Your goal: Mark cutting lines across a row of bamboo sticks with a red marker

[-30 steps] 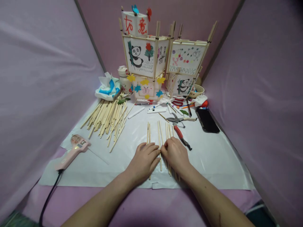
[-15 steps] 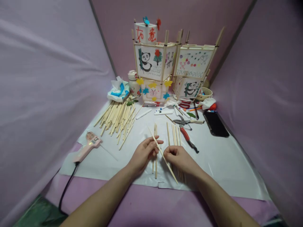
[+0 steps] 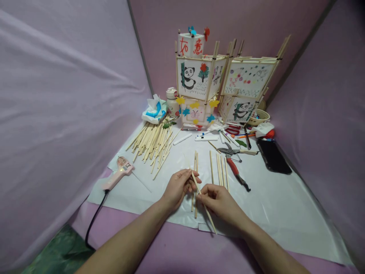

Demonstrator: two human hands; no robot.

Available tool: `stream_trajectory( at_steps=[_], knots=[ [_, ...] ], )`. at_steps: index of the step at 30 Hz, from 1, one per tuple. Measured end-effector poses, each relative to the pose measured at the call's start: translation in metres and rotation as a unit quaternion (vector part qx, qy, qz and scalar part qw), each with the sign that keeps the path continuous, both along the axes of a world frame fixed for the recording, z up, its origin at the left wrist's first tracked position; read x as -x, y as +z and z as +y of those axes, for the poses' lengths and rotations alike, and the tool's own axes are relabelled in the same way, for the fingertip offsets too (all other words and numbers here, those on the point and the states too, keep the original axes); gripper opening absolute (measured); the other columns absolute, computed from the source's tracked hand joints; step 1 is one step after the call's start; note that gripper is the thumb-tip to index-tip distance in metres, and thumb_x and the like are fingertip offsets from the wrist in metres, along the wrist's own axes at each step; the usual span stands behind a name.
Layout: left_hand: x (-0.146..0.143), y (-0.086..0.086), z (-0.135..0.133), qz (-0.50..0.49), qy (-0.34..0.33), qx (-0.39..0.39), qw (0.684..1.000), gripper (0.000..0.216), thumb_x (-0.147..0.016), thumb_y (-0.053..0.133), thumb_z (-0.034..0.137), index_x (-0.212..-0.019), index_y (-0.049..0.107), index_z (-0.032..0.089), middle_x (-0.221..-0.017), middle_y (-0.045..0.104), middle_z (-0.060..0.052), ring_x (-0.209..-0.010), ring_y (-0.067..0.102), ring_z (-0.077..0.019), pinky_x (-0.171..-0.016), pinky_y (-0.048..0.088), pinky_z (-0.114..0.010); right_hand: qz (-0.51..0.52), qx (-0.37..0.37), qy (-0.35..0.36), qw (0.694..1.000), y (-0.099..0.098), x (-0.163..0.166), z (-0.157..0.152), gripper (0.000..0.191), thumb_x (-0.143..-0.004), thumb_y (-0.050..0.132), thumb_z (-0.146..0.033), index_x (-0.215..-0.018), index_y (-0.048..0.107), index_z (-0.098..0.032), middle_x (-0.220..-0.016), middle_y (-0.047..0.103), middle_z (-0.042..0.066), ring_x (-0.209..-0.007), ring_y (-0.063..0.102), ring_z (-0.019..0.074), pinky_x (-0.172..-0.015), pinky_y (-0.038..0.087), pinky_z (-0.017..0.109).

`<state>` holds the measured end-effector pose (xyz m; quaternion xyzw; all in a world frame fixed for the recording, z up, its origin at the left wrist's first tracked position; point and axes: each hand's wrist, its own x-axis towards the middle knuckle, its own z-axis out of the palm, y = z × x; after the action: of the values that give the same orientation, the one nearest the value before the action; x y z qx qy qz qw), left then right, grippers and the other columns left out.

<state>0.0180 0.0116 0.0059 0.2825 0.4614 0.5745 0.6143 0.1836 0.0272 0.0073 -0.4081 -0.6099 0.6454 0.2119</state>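
While both hands meet over the white sheet (image 3: 270, 213), the left hand (image 3: 178, 186) and the right hand (image 3: 221, 201) each pinch the same thin bamboo stick (image 3: 203, 203), which slants from just above the left fingers down past the right hand toward the sheet's near edge; the fingers of both are curled closed on it, not released. Under and just beyond the hands lie a few cut sticks (image 3: 219, 169) side by side, roughly parallel, some touching each other, and none of them looks joined yet. As a judgement, the work stands early: sticks are sorted and laid out, but no frame is assembled, and the large pile of sticks (image 3: 152, 142) to the left remains unused. The pink glue gun (image 3: 118, 176) lies apart on the sheet's left corner, and the red-handled cutters (image 3: 235, 163) rest just beside the laid-out sticks. At the back stand finished paper lanterns (image 3: 199, 82) with panda drawings; the small top box carries two red brush characters, apparently 如意. The black phone (image 3: 273, 156) shows a dark screen, and no brand name is readable anywhere.
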Motion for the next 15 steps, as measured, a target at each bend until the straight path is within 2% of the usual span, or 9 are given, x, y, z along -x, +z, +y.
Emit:
stream_trajectory(
  at_steps=[5,11,15],
  knots=[
    [-0.0004,-0.0027,0.0013,0.067,0.028,0.002,0.997,0.037,-0.082,0.069,0.046,-0.088,0.071,0.010,-0.074,0.071,-0.007,-0.051,0.056,-0.0079,-0.045,0.037,-0.017,-0.040,-0.020,-0.027,0.999,-0.0010,0.0029,-0.0036,0.022,-0.078,0.069,-0.035,-0.069,0.056,-0.019,-0.053,0.047,-0.006,-0.051,0.040,0.0100,-0.050,0.029,0.024],
    [0.0011,-0.0033,0.0010,0.062,0.030,0.003,0.998,0.042,-0.076,0.076,0.049,-0.091,0.071,0.010,-0.073,0.071,-0.006,-0.053,0.060,-0.0093,-0.049,0.044,-0.019,-0.050,-0.045,-0.035,0.997,-0.0066,0.0037,-0.0041,0.023,-0.079,0.068,-0.036,-0.068,0.056,-0.019,-0.056,0.050,-0.005,-0.054,0.044,0.0108,-0.051,0.031,0.024],
    [0.0018,-0.0031,0.0004,0.058,0.027,-0.001,0.998,0.043,-0.078,0.074,0.050,-0.090,0.071,0.009,-0.075,0.072,-0.007,-0.055,0.062,-0.0102,-0.051,0.047,-0.020,-0.041,-0.026,-0.026,0.998,-0.0079,0.0033,-0.0048,0.024,-0.081,0.066,-0.038,-0.070,0.054,-0.020,-0.053,0.049,-0.006,-0.049,0.042,0.0100,-0.048,0.030,0.023]
  ],
)
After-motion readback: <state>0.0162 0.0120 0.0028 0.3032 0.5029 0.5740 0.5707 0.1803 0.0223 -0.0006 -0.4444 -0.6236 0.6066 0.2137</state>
